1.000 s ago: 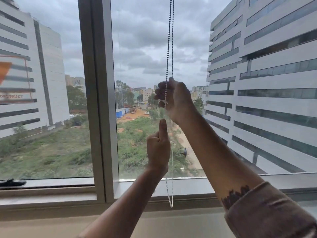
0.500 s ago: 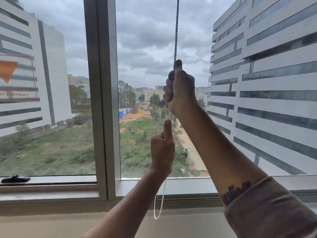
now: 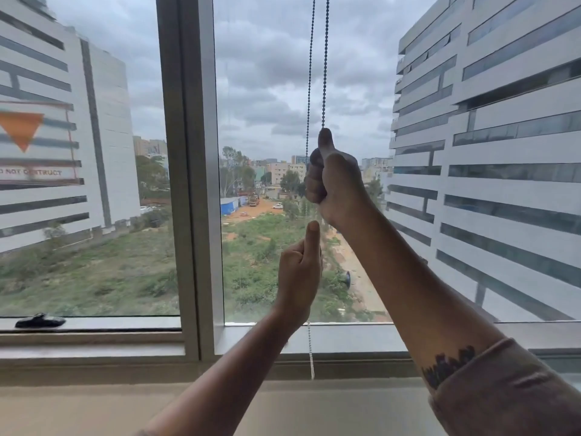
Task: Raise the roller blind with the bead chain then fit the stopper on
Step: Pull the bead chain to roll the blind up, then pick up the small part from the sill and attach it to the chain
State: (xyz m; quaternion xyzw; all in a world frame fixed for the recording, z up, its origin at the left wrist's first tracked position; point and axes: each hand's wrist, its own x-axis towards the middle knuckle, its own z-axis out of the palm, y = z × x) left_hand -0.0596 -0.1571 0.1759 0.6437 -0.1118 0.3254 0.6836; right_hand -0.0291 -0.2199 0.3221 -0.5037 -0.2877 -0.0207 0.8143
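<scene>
A metal bead chain (image 3: 309,73) hangs in two strands from above the frame, in front of the window glass. My right hand (image 3: 334,180) is fisted around the chain at mid-height, thumb pointing up along the right strand. Below it my left hand (image 3: 298,275) grips the chain too, thumb raised. The chain's lower loop (image 3: 311,357) dangles under my left hand, down past the sill. The roller blind itself is out of view above. No stopper shows in the frame.
A grey window mullion (image 3: 191,171) stands left of the chain. The window sill (image 3: 345,339) runs across below, with a beige ledge (image 3: 94,410) under it. A black window handle (image 3: 39,320) lies at the lower left. An orange warning sticker (image 3: 22,130) is on the left pane.
My right hand let go low on the chain, rose and took a higher grip, then came down slightly. My left hand stayed shut on the chain lower down. The bottom loop swung.
</scene>
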